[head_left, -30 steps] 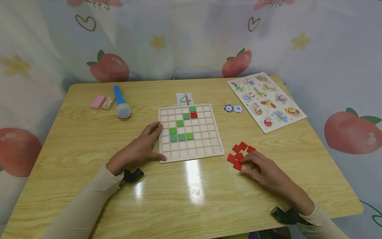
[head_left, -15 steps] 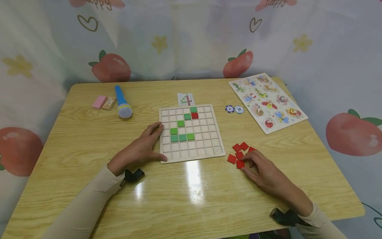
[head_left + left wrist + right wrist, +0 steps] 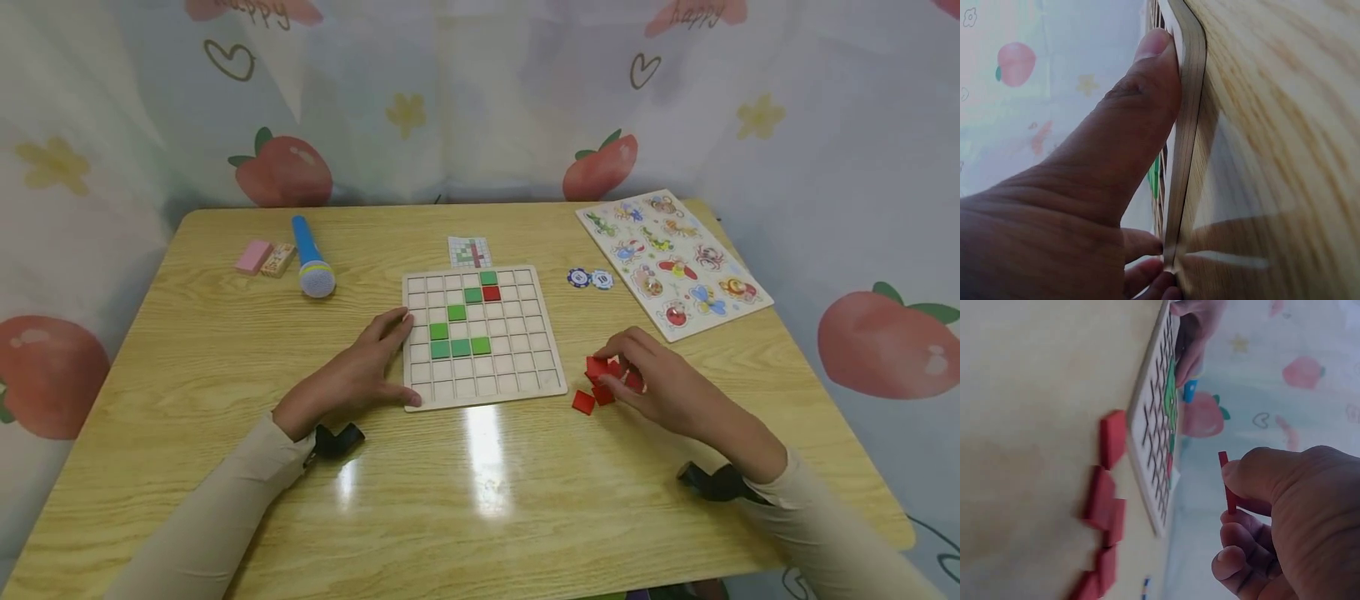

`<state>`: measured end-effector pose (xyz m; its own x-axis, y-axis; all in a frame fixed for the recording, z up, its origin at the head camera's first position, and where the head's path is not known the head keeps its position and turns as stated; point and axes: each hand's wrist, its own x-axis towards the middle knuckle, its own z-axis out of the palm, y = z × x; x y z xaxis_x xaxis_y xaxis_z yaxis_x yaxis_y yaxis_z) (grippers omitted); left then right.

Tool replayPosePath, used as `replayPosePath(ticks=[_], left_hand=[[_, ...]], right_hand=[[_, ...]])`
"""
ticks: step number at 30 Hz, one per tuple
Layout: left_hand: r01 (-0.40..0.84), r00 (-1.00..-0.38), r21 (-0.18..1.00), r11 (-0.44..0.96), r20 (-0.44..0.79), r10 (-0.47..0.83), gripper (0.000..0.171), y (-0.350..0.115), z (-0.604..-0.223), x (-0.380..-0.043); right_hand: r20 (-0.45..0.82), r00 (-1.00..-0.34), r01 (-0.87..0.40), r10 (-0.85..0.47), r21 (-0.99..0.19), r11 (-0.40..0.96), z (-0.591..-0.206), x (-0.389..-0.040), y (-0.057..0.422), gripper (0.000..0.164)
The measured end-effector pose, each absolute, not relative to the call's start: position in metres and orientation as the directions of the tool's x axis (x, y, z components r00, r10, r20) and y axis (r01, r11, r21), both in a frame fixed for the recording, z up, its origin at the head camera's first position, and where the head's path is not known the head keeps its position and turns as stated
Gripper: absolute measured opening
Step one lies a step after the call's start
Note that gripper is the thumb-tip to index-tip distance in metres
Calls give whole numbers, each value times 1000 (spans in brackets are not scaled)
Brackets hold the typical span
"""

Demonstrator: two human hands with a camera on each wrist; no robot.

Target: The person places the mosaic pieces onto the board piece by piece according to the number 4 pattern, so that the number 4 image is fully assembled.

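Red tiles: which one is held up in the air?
The pinched tile, gripped by the right hand; the loose tiles lie on the table, while another red tile sits in the grid board.

Where half a second ago I had the right hand [image 3: 671, 387] down at the near edge of the red tiles [image 3: 1099, 497], I now have it raised over them, one red tile [image 3: 1227, 482] pinched by its fingers [image 3: 1244, 534] off the worktop [image 3: 420, 533], where five lie.
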<state>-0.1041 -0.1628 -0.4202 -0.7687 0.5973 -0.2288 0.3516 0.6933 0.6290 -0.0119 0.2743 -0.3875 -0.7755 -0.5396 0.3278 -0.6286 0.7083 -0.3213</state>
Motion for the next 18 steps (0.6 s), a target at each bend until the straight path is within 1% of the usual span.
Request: replayPosePath(ticks=[2, 6, 9, 13, 18], left_hand=[[349, -769, 630, 694, -231, 596, 128, -163, -421, -104], [345, -768, 629, 697, -239, 595, 127, -162, -419, -104], [341, -768, 628, 699, -243, 592, 127, -162, -419, -103], [342, -770, 627, 700, -240, 591, 127, -162, -419, -104], [342, -771, 627, 700, -239, 591, 127, -162, -419, -104]], right_hand=[[329, -762, -644, -557, -305, 701, -382, -25, 266, 46], [297, -745, -666, -597, -289, 687, -374, -50, 247, 34], [221, -765, -644, -605, -301, 703, -368, -68, 232, 27], [108, -792, -597, -601, -343, 725, -362, -93, 213, 27], [10, -797, -561, -604, -383, 734, -364, -121, 189, 25]])
